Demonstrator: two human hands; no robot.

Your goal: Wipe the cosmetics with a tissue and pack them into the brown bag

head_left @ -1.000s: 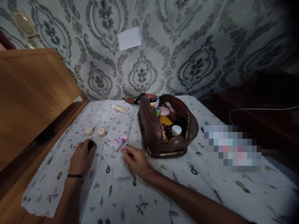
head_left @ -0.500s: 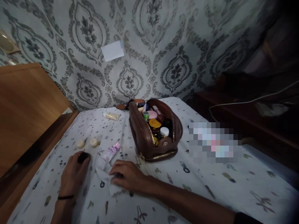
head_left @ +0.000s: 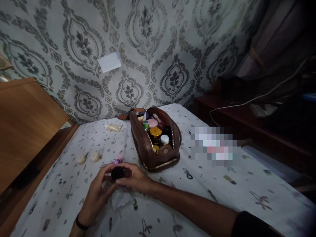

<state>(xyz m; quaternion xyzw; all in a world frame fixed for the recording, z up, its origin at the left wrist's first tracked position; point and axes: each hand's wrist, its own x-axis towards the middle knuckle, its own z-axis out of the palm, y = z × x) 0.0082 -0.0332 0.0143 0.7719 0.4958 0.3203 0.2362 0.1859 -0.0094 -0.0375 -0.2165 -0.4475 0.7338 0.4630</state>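
Observation:
My left hand [head_left: 100, 189] and my right hand [head_left: 135, 179] meet at the front middle of the bed. Their fingers are closed around a small black round object [head_left: 117, 173], perhaps a cap or a jar; its lower part is hidden. A crumpled white tissue [head_left: 122, 200] lies on the sheet just below them. Behind the fingers a pink and purple tube [head_left: 118, 159] is partly covered. To the left lie two small cream-coloured round pieces [head_left: 80, 159]. A brown leather bag [head_left: 142, 144] stands unzipped beyond my right hand, packed with jars and bottles.
A cream tube [head_left: 114, 127] lies behind, towards the patterned wall [head_left: 148, 42]. Wooden furniture [head_left: 32, 121] borders the left side of the patterned sheet [head_left: 197, 204]. At the right lies a blurred-out item [head_left: 213, 143], with a white cable [head_left: 237, 106] beyond.
My left hand has moved right with the black round object, and my right hand now closes on it too. The tissue lies below both hands. The view has shifted slightly.

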